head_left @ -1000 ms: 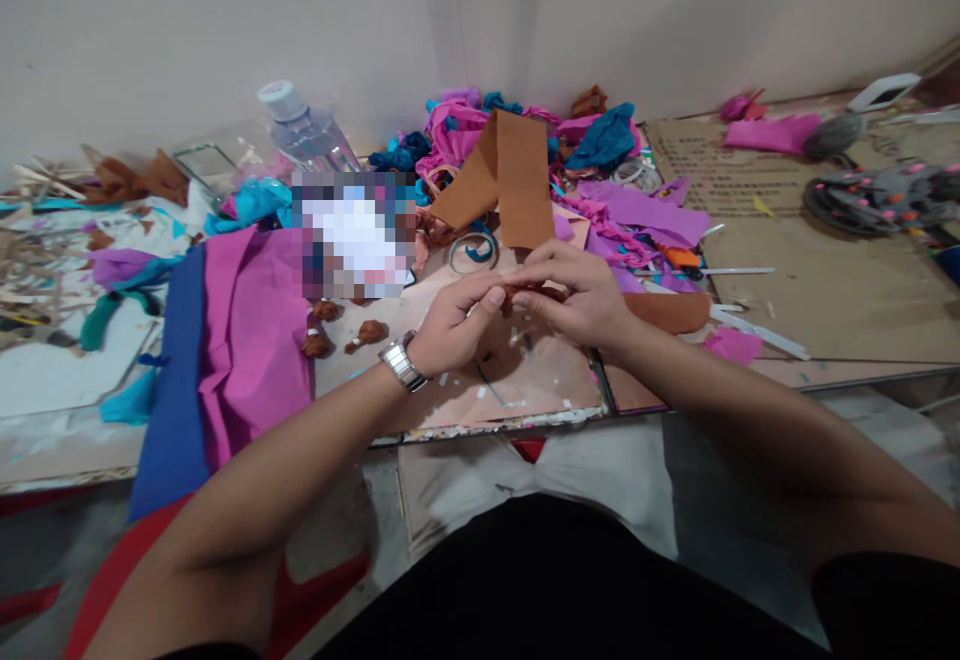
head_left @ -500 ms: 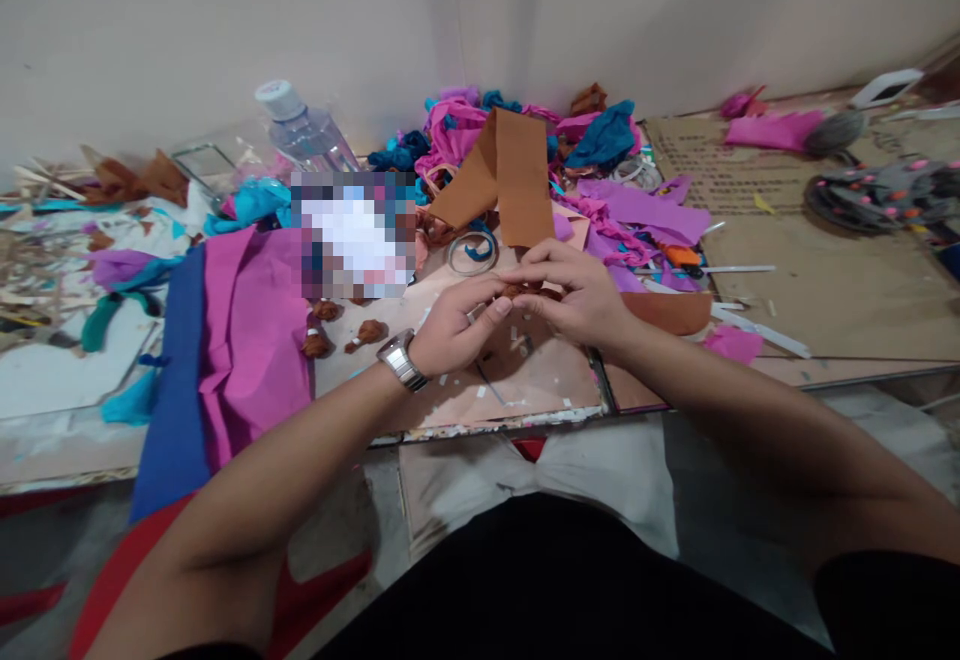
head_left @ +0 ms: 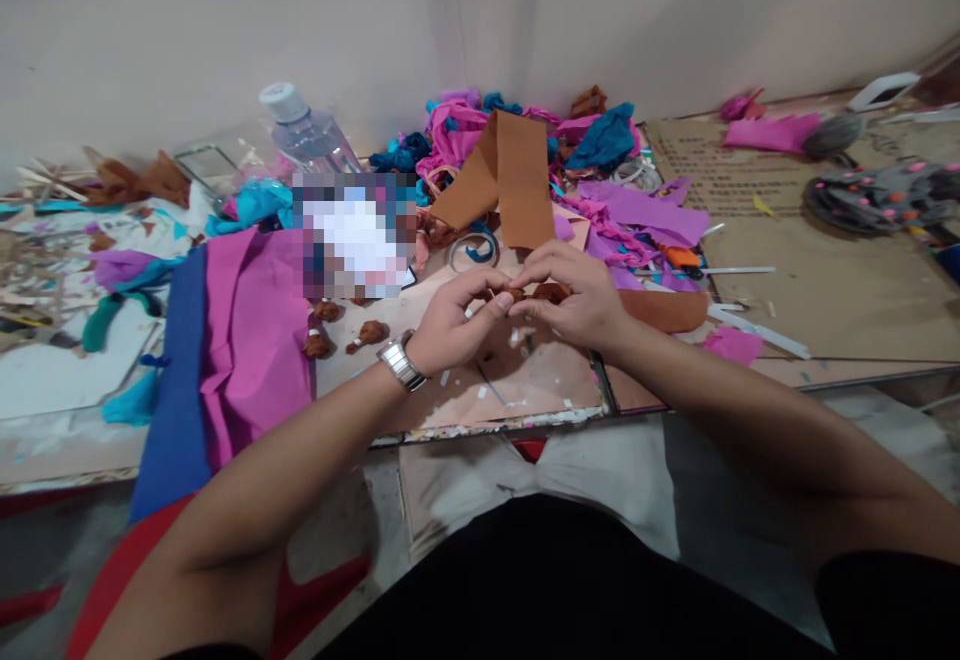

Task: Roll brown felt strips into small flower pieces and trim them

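Observation:
Fingertips of my left hand [head_left: 466,315] and my right hand [head_left: 574,292] meet above the table, both pinching a small piece of crumpled brown crepe paper [head_left: 551,292]. Most of that piece is hidden by the fingers. To the left of my left hand lie small brown paper bundles [head_left: 370,332], some with a white band round a narrow neck. Beyond my hands a folded brown paper strip [head_left: 523,180] stands beside a roll of clear tape [head_left: 474,248]. A brown paper piece [head_left: 664,308] lies partly behind my right wrist.
A water bottle [head_left: 311,135] stands at the back, behind a pixelated phone-like patch [head_left: 352,240]. Pink paper [head_left: 259,340] and blue paper [head_left: 172,380] hang over the front edge. Green-handled pliers [head_left: 105,320] lie left; cardboard [head_left: 750,300] and a grey dotted object [head_left: 862,198] are right.
My fingers have shifted slightly on the brown crepe paper, and a little more of it shows between my hands. Everything else stays in place.

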`<state>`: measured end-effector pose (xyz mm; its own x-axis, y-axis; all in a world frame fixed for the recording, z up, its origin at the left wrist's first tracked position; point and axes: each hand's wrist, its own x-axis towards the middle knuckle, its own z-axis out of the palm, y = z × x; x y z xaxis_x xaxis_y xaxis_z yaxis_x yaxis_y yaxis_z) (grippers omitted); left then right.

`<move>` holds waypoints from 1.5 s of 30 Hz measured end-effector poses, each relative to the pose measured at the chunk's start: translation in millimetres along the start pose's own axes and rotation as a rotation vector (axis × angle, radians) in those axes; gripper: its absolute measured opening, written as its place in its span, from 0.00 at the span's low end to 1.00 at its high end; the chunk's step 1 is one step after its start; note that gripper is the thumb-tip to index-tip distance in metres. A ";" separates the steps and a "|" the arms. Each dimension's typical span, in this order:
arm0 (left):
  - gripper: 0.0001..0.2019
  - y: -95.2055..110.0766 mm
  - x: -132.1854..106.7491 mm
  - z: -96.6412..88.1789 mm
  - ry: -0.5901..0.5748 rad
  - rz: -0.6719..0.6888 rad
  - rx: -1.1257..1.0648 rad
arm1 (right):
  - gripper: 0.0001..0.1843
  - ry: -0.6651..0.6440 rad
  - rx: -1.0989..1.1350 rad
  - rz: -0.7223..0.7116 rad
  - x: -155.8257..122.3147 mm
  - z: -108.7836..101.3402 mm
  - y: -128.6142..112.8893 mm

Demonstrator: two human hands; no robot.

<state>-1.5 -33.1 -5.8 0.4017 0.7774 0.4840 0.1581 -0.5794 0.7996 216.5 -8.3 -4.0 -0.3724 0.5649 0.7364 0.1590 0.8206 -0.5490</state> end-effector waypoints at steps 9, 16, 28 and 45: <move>0.15 1.6 0.4 0.5 0.038 -0.088 -0.105 | 0.18 -0.008 0.017 0.094 0.7 -3.6 -8.9; 0.17 5.2 0.1 -0.1 -0.009 -0.058 -0.070 | 0.15 -0.049 0.011 0.083 2.4 -3.5 -12.4; 0.18 0.7 -3.2 0.3 -0.011 0.053 0.107 | 0.12 -0.055 0.043 -0.015 2.5 -1.3 -7.0; 0.14 0.5 0.5 0.4 0.021 0.031 -0.005 | 0.18 -0.018 0.026 0.047 2.2 -2.9 -7.8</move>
<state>-0.8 -33.1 -5.4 0.3872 0.7641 0.5161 0.1412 -0.6022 0.7857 217.1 -13.2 3.0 -0.3818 0.6005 0.7026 0.1525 0.7907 -0.5929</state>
